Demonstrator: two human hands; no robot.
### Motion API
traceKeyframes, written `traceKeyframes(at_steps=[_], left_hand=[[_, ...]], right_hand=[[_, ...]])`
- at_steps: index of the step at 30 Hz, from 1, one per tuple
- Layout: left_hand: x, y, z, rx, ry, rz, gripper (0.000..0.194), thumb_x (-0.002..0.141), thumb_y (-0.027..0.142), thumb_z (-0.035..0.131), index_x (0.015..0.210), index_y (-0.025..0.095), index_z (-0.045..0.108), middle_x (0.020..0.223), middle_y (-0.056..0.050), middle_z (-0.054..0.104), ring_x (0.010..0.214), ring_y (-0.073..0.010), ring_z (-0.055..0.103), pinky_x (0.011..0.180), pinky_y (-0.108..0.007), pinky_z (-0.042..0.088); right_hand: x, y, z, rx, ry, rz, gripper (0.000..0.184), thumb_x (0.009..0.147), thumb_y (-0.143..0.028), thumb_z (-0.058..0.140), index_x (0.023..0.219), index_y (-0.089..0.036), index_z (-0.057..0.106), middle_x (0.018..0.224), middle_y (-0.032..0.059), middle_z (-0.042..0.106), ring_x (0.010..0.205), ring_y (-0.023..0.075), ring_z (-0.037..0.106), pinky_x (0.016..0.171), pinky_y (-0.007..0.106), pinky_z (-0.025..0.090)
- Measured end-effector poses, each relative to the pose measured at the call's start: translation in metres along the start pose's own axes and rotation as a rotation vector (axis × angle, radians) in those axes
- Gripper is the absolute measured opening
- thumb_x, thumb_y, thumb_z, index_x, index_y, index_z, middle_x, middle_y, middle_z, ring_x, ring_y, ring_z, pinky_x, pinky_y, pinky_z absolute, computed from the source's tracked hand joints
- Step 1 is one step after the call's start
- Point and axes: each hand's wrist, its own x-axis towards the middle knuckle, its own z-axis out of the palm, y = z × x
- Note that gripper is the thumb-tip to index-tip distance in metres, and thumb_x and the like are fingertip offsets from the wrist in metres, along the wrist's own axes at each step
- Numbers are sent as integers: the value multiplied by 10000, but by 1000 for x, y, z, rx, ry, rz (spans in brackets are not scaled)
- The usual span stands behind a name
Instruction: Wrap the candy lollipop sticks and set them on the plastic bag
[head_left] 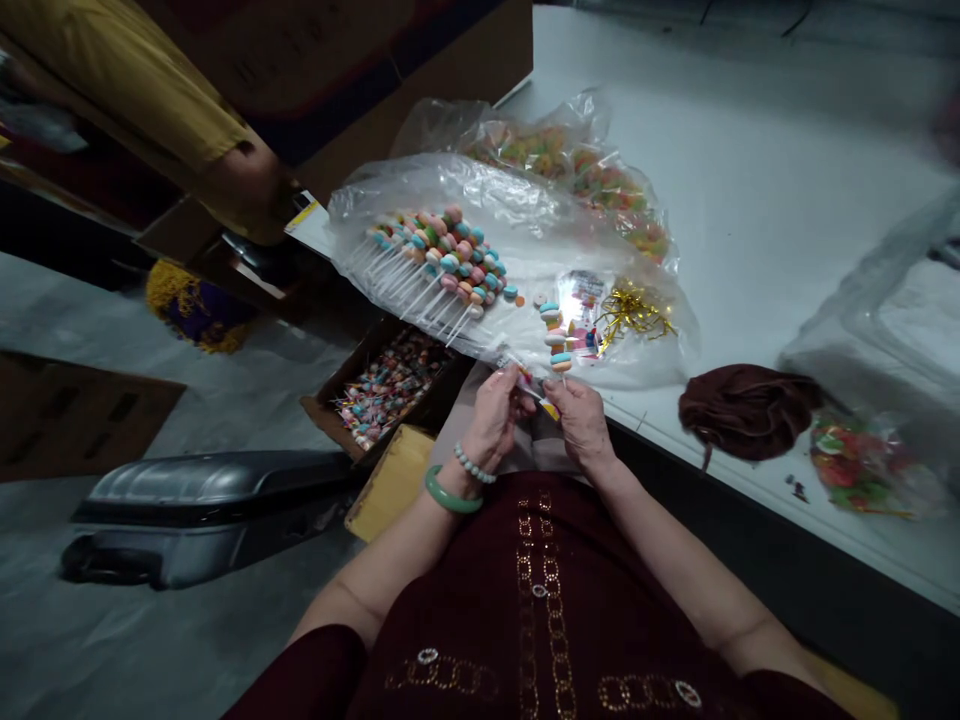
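My right hand [586,418] pinches the lower end of a candy skewer [555,338], its stacked pastel discs pointing up over the table edge. My left hand [496,408], with a green bangle and a beaded bracelet on the wrist, has its fingers closed on a small printed plastic wrapper [523,380], partly hidden by the fingers. Beyond lies a pile of candy skewers [454,255] on a clear plastic sheet [517,235], white sticks toward me. Gold twist ties [636,310] and a stack of printed wrappers [583,300] lie right of the held skewer.
Below the table edge at left stands a cardboard box of small candy pieces [386,385]. A grey suitcase [217,510] is on the floor. Bags of colourful candy [540,150] and a brown cloth bundle [746,410] rest on the white table [750,170]. Another person's leg [165,90] is at upper left.
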Motion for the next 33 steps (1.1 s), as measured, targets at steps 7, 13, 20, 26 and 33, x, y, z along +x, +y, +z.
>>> traceKeyframes(at_steps=[7, 13, 20, 26, 33], left_hand=[[2, -8, -7, 76, -46, -64, 338, 530, 328, 896, 645, 122, 656, 610, -23, 634, 518, -89, 518, 532, -253, 388], [4, -10, 0, 17, 52, 76, 341, 510, 327, 900, 677, 122, 684, 598, 1, 622, 502, -64, 469, 478, -230, 311], [3, -14, 3, 26, 50, 178, 389, 600, 474, 845, 695, 136, 678, 621, 5, 610, 495, -57, 448, 461, -221, 314], [4, -12, -2, 89, -79, -34, 362, 561, 358, 881, 770, 126, 699, 658, -6, 642, 479, -48, 468, 467, -208, 342], [8, -7, -7, 55, -185, -281, 349, 569, 315, 877, 807, 133, 698, 683, -12, 649, 502, -68, 529, 476, -202, 350]], right_hand=[[4, 5, -11, -103, -7, -65, 438, 733, -576, 704, 563, -206, 541, 519, -40, 439, 518, 110, 360, 501, 271, 294], [2, 3, -11, -45, 4, -27, 406, 733, -602, 703, 674, -208, 619, 574, -30, 525, 474, 100, 362, 443, 263, 258], [2, 1, -4, 16, -1, -4, 235, 656, -403, 752, 693, -202, 635, 540, -59, 487, 476, 88, 357, 474, 254, 288], [4, -3, -6, -133, 98, -128, 257, 689, -391, 701, 594, -191, 569, 559, -41, 500, 566, 105, 412, 541, 248, 340], [11, 4, -13, -145, 66, -50, 394, 729, -529, 671, 582, -211, 490, 465, -72, 358, 455, 85, 289, 441, 247, 232]])
